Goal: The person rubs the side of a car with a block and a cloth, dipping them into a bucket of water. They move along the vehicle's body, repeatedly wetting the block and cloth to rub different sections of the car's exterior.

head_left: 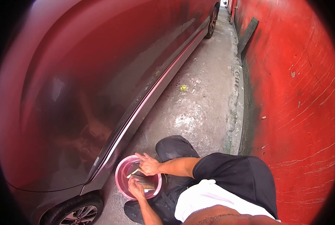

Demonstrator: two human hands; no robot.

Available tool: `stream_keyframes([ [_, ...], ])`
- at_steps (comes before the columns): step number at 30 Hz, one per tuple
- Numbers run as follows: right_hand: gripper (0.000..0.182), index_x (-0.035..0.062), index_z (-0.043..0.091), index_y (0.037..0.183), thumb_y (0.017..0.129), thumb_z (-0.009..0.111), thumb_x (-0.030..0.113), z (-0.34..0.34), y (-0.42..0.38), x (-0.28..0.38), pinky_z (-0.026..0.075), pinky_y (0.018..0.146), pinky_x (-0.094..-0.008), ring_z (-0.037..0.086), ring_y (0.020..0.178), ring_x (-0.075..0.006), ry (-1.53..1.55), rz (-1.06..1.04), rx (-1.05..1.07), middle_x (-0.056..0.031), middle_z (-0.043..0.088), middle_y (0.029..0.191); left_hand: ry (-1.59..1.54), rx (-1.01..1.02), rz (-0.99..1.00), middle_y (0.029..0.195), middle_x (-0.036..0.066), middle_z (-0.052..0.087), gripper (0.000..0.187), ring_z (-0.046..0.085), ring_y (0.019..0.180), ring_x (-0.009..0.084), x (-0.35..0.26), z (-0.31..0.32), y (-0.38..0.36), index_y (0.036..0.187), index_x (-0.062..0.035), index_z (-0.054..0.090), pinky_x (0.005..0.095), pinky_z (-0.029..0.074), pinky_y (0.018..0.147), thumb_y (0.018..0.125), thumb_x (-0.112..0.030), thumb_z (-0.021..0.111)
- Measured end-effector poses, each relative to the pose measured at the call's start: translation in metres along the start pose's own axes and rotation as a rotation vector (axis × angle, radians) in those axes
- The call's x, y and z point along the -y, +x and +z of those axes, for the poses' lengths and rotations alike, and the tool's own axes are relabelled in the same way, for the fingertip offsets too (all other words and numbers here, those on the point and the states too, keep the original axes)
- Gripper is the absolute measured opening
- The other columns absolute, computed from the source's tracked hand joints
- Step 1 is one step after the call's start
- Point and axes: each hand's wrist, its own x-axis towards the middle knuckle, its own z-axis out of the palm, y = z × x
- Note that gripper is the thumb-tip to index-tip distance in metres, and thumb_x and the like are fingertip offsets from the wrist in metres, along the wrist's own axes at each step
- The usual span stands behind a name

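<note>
The left hand (136,188) and right hand (149,166) are close together, both gripping a dark pad (145,180) inside the pink bowl (121,169). Best to keep it low so nothing splashes.

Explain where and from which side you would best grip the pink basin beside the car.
Probably the pink basin is best gripped by its raised rim, from above and on the side facing the person. The car crowds its far side; the left hand and right hand occupy the middle.
</note>
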Motion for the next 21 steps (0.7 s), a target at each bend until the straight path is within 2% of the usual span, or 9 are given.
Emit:
stream_keyframes([
  [2,0.045,-0.0054,0.07,0.092,0.097,0.05,0.035,0.0,0.0,0.0,0.032,0.109,-0.0644,0.026,0.147,-0.0404,0.002,-0.001,-0.004,-0.0195,0.068,0.1,-0.199,-0.018,-0.064,0.098,0.012,0.067,0.013,0.061,0.086,0.02,0.011,0.003,-0.002,0.083,0.0042,0.065,0.0338,0.047,0.079,0.088,0.002,0.053],
  [4,0.046,-0.0054,0.07,0.092,0.098,0.05,0.035,0.001,-0.001,0.0,0.032,0.109,-0.0644,0.026,0.147,-0.0406,-0.013,-0.007,-0.023,-0.0197,0.068,0.1,-0.493,-0.063,-0.361,0.103,0.01,0.064,0.017,0.057,0.086,0.0153,0.012,0.005,-0.003,0.08,0.0072,0.066,0.0301,0.045,0.081,0.089,0.0,0.054],
  [5,0.046,-0.0054,0.07,0.092,0.098,0.05,0.035,0.002,0.0,0.0,0.032,0.109,-0.0644,0.026,0.147,-0.0406,-0.014,-0.007,-0.023,-0.0197,0.068,0.1,-0.494,-0.062,-0.361,0.103,0.01,0.064,0.017,0.057,0.086,0.0153,0.007,0.003,-0.002,0.08,0.0072,0.066,0.0301,0.045,0.081,0.089,0.0,0.054],
  [7,0.046,-0.0055,0.07,0.091,0.098,0.05,0.035,0.003,0.0,-0.001,0.033,0.109,-0.0643,0.027,0.146,-0.0407,-0.005,-0.011,-0.023,-0.0196,0.067,0.099,-0.037,0.005,-0.159,0.107,0.013,0.063,0.013,0.058,0.087,0.0171,-0.01,-0.002,0.0,0.081,0.0065,0.068,0.0306,0.046,0.079,0.087,0.003,0.057],
  [10,0.046,-0.0055,0.07,0.091,0.098,0.05,0.035,0.005,0.0,-0.001,0.033,0.108,-0.0641,0.027,0.146,-0.0407,-0.016,-0.009,-0.032,-0.0192,0.067,0.099,0.332,-0.007,0.019,0.108,0.016,0.062,0.01,0.061,0.087,0.0207,-0.025,-0.004,-0.001,0.081,0.0053,0.068,0.0311,0.049,0.076,0.082,0.007,0.059],
  [14,0.046,-0.0054,0.07,0.091,0.098,0.05,0.035,0.005,0.0,-0.001,0.033,0.108,-0.0639,0.027,0.146,-0.0406,-0.018,-0.01,-0.03,-0.0189,0.067,0.098,0.288,0.008,-0.047,0.108,0.018,0.063,0.012,0.063,0.087,0.0265,-0.037,-0.006,0.001,0.085,0.0031,0.067,0.034,0.051,0.074,0.077,0.009,0.061],
  [16,0.046,-0.0053,0.07,0.091,0.098,0.05,0.035,0.007,0.001,-0.002,0.033,0.109,-0.064,0.027,0.146,-0.0405,-0.024,-0.016,-0.038,-0.019,0.067,0.098,0.118,0.012,-0.223,0.106,0.017,0.063,0.017,0.062,0.085,0.0295,-0.027,-0.003,0.001,0.093,0.0032,0.065,0.0356,0.052,0.072,0.077,0.007,0.062],
  [19,0.046,-0.0053,0.07,0.091,0.098,0.05,0.035,0.005,0.001,-0.001,0.033,0.109,-0.064,0.026,0.146,-0.0405,-0.012,-0.01,-0.034,-0.0191,0.067,0.099,0.047,-0.003,-0.043,0.098,0.015,0.061,0.021,0.06,0.082,0.03,-0.017,-0.004,-0.002,0.098,0.0036,0.061,0.0377,0.05,0.07,0.077,0.006,0.062],
  [21,0.046,-0.0053,0.07,0.091,0.098,0.05,0.035,0.003,0.0,-0.001,0.033,0.109,-0.064,0.026,0.146,-0.0405,-0.013,-0.009,-0.025,-0.0191,0.067,0.099,0.094,-0.001,-0.088,0.094,0.015,0.06,0.018,0.059,0.08,0.0301,-0.029,-0.006,0.001,0.096,0.0035,0.059,0.0382,0.049,0.07,0.078,0.006,0.061],
])
